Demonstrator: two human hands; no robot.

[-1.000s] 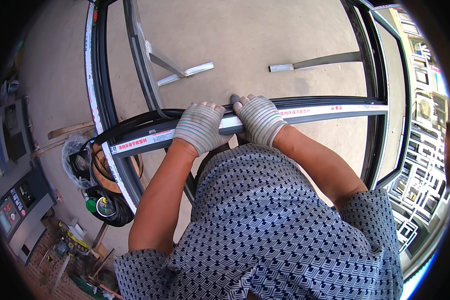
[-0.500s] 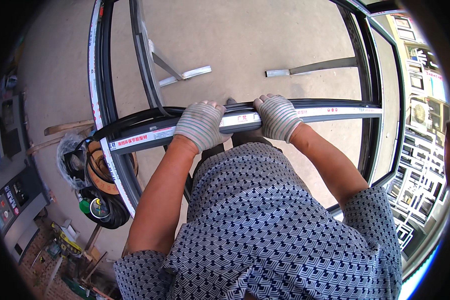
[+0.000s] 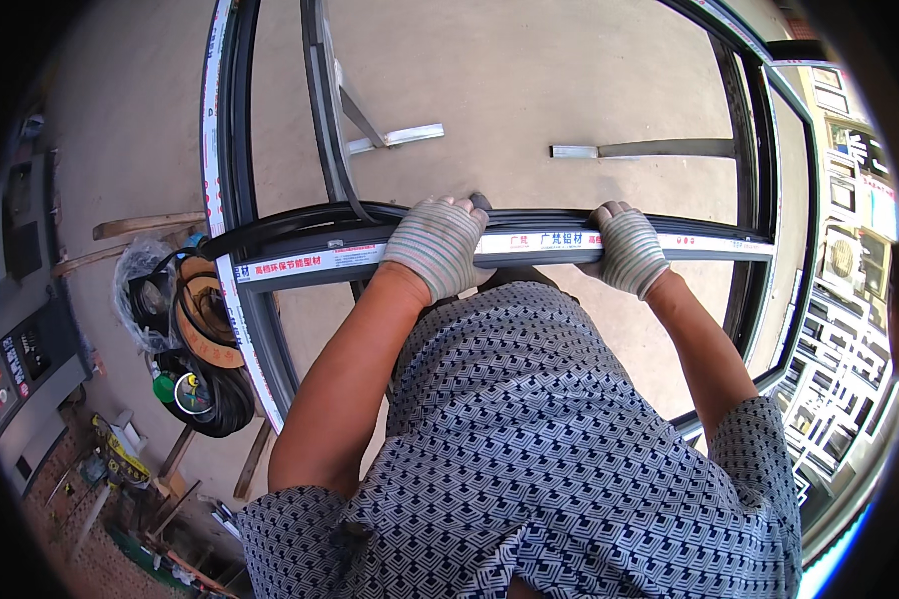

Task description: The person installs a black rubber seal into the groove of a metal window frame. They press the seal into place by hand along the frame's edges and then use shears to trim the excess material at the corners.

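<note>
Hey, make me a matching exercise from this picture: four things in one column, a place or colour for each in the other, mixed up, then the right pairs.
1. Left hand
2. Right hand
3. Orange-brown disc
4. Patterned shirt

A. Dark blue and pale grey
B. On the crossbar, nearer its right end
C. Outside the frame, to its left
D. On the crossbar, nearer its left end

Pairs: 1-D, 2-B, 3-C, 4-A

Head-worn fisheye: looks steeply down over wearer's shirt front (image 3: 509, 429); frame's near rail (image 3: 534, 243) close, crossing mid-view; floor (image 3: 489, 70) farther off beneath.
</note>
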